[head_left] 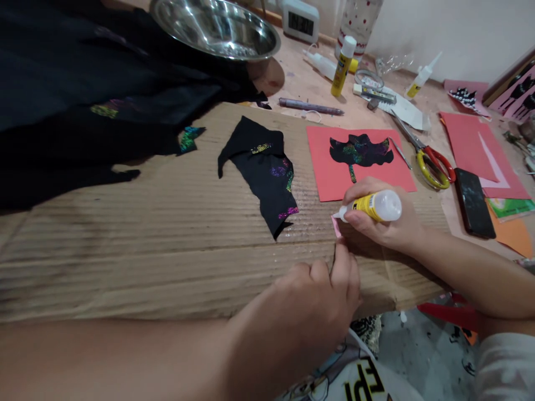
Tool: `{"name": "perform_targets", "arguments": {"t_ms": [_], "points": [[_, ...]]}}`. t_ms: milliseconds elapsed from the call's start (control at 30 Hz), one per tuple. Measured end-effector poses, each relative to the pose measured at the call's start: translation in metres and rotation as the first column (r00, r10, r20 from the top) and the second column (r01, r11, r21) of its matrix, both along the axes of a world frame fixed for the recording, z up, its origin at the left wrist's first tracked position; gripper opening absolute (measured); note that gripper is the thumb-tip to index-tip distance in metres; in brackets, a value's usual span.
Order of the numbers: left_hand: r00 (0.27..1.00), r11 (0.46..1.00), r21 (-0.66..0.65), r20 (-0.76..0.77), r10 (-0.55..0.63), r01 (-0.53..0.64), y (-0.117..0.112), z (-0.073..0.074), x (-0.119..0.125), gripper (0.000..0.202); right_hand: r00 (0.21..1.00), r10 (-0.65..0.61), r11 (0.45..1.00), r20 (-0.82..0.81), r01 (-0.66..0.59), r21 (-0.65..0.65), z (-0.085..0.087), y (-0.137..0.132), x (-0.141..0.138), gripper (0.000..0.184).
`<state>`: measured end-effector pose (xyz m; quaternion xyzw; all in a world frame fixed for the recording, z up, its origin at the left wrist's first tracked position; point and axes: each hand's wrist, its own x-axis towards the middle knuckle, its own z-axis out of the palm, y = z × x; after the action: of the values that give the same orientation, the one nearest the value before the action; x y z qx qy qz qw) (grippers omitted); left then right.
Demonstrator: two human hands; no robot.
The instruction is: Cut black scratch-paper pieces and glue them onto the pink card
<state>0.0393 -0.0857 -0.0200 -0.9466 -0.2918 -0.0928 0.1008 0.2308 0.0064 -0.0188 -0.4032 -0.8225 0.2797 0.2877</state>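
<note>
My right hand (pixel 399 228) is closed around a glue bottle (pixel 378 206) with a yellow label, tilted so its nozzle touches the upper end of a narrow pink paper strip (pixel 336 227). The fingertips of my left hand (pixel 311 289) pin that strip's lower end on the cardboard sheet (pixel 167 245). Just beyond the bottle lies a red card (pixel 326 178) bearing a black cutout (pixel 361 150) with glitter patches and a short glittery stem. A piece of black fabric (pixel 261 172) with coloured glitter lies on the cardboard, left of the card.
Scissors (pixel 418 143) and a black phone (pixel 474 203) lie to the right. At the back stand a glue stick (pixel 343 67), a clock (pixel 301 22) and a metal bowl (pixel 217 33). Black cloth (pixel 83 100) covers the left side. A purple pen (pixel 311 106) lies behind the cardboard.
</note>
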Motion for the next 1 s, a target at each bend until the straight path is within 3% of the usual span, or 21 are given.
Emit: {"name": "perform_targets", "arguments": {"t_ms": [233,533,733,1000], "points": [[1.0,1.0,-0.021,-0.004,-0.007,0.007,-0.0003,0.0018,-0.0006,0.04,0.998,0.058,0.998,-0.026,-0.058,-0.004,0.0001,0.0027,0.0031,0.041],[0.999,0.999,-0.029,-0.021,0.027,-0.027,-0.0006,0.0022,0.0024,0.043,0.987,-0.025,0.997,-0.161,0.037,0.071,-0.0012,-0.0001,0.0036,0.044],[1.0,1.0,0.0,-0.021,0.009,-0.009,-0.0015,0.0006,0.0004,0.041,0.996,0.01,1.0,-0.093,-0.012,-0.015,-0.004,0.0001,0.0036,0.044],[0.999,0.999,-0.015,-0.01,0.031,-0.031,-0.0006,0.0011,0.0018,0.041,0.992,-0.043,0.998,-0.116,0.037,-0.057,-0.0018,0.0021,-0.0008,0.05]]}}
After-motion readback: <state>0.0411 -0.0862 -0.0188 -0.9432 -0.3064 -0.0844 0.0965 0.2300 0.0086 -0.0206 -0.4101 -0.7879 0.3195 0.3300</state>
